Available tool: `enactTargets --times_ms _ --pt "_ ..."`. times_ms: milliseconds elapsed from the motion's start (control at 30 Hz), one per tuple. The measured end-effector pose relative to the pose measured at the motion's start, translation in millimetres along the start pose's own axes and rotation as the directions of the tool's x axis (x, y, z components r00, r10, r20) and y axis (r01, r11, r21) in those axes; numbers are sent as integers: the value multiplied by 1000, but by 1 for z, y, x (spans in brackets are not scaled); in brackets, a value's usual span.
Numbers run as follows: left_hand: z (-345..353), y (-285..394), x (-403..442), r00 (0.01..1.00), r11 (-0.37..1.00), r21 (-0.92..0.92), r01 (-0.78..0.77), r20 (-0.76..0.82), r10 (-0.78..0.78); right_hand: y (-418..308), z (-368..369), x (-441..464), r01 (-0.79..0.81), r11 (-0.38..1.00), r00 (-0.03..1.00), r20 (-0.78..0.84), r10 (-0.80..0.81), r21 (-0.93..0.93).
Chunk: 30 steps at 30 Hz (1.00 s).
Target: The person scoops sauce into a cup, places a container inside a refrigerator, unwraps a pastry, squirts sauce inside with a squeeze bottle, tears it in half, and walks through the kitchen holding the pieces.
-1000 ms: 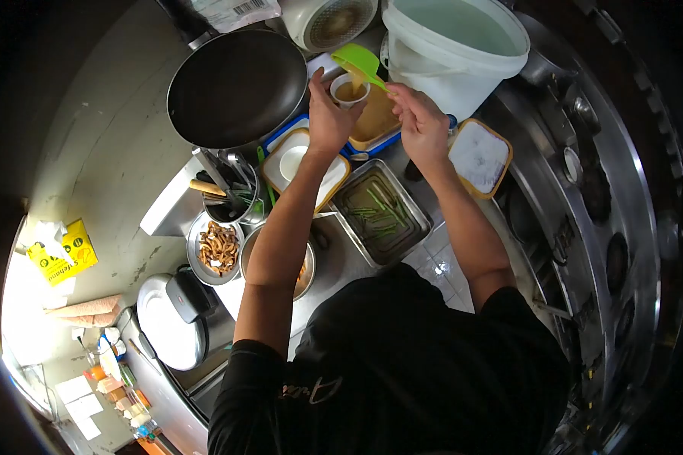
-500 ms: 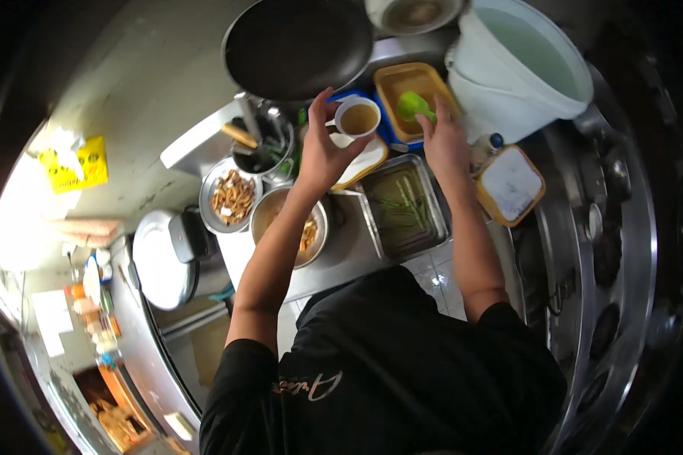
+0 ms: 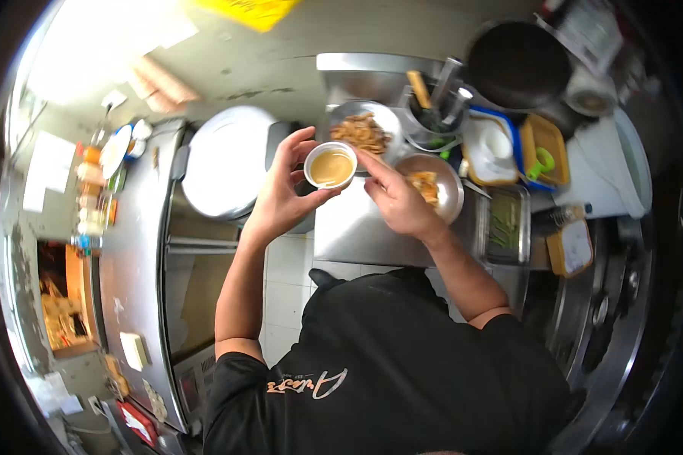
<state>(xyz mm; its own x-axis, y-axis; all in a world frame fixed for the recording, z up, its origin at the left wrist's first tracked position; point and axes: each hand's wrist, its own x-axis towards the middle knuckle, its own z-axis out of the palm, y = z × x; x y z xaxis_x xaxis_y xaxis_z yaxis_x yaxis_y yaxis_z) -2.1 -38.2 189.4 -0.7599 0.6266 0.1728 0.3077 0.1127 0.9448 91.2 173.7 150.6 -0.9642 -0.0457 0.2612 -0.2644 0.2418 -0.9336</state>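
My left hand (image 3: 284,186) is closed around a small white cup (image 3: 332,167) of tan sauce, thumb and fingers on opposite sides. My right hand (image 3: 402,201) reaches in from the right, its forefinger at the cup's rim; the other fingers are curled and partly hidden. Behind the hands, a metal bowl (image 3: 383,114) holds browned strips of food. Another metal bowl (image 3: 451,186), with orange-brown pieces inside, is just right of my right hand. A green ladle (image 3: 540,161) rests in a yellowish tub (image 3: 548,136) at the right.
The steel counter (image 3: 349,235) carries a container of utensils (image 3: 436,121), a tub with a white cup stack (image 3: 497,148) and a metal tray of green vegetables (image 3: 503,227). A large pan (image 3: 520,64) and a white bucket (image 3: 622,163) stand behind. Left is a round white lid (image 3: 231,159).
The view has turned left. My left hand has carried the cup along the counter to the left. My right hand has let go of the green ladle and come to the cup.
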Motion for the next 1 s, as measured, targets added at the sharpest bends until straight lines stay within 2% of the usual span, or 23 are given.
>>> enactTargets --times_ms 67,100,133,233,267,300,400,500,633,667,733,767,800,833,900,967,1000 --pt "-46 -5 -26 996 991 135 -13 -84 24 -12 54 25 -94 987 993 87 84 127" --pt "-68 -5 -39 992 989 147 -7 -120 25 -17 79 37 -151 971 982 138 127 185" --pt "-90 -8 -52 985 982 188 -2 -169 34 -19 102 50 -136 977 981 156 111 164" --pt "-153 -18 -86 959 960 276 38 -280 42 -27 164 87 -26 992 982 187 2 126" --pt "-171 -24 -96 945 955 289 59 -324 40 -40 181 99 123 986 977 189 -101 -111" --pt "-189 -29 -105 930 950 303 79 -365 39 -54 198 110 249 934 960 189 -205 -256" --pt "-234 -38 -131 881 915 369 162 -472 34 -59 246 150 385 855 919 230 -321 -347" --pt "-277 -53 -148 832 961 199 195 -552 -54 -58 294 192 564 672 826 342 -448 -480" --pt "-338 -89 -168 778 921 302 246 -629 -1 -54 368 247 710 486 704 505 -499 -510" --pt "-354 -94 -173 770 900 345 266 -638 17 -52 387 259 708 547 704 504 -499 -447" --pt "-389 -104 -183 735 898 300 322 -677 -37 -51 426 289 696 646 699 503 -509 -313" --pt "-407 -108 -188 712 895 276 351 -699 -64 -45 445 306 615 765 740 476 -476 -191" --pt "-424 -124 -194 673 895 282 345 -739 -27 -30 464 321 318 939 809 480 -340 129" --pt "-444 -134 -204 642 885 272 379 -766 -39 -18 482 335 -61 909 813 548 -195 413" --pt "-481 -150 -227 573 891 217 400 -818 -58 -35 501 355 -286 813 798 596 -91 507" --pt "-520 -163 -253 506 874 201 442 -861 -58 -23 525 370 -327 787 803 593 -61 524" --pt "-541 -177 -268 442 874 175 454 -896 -50 -18 536 376 -384 775 800 599 8 502"
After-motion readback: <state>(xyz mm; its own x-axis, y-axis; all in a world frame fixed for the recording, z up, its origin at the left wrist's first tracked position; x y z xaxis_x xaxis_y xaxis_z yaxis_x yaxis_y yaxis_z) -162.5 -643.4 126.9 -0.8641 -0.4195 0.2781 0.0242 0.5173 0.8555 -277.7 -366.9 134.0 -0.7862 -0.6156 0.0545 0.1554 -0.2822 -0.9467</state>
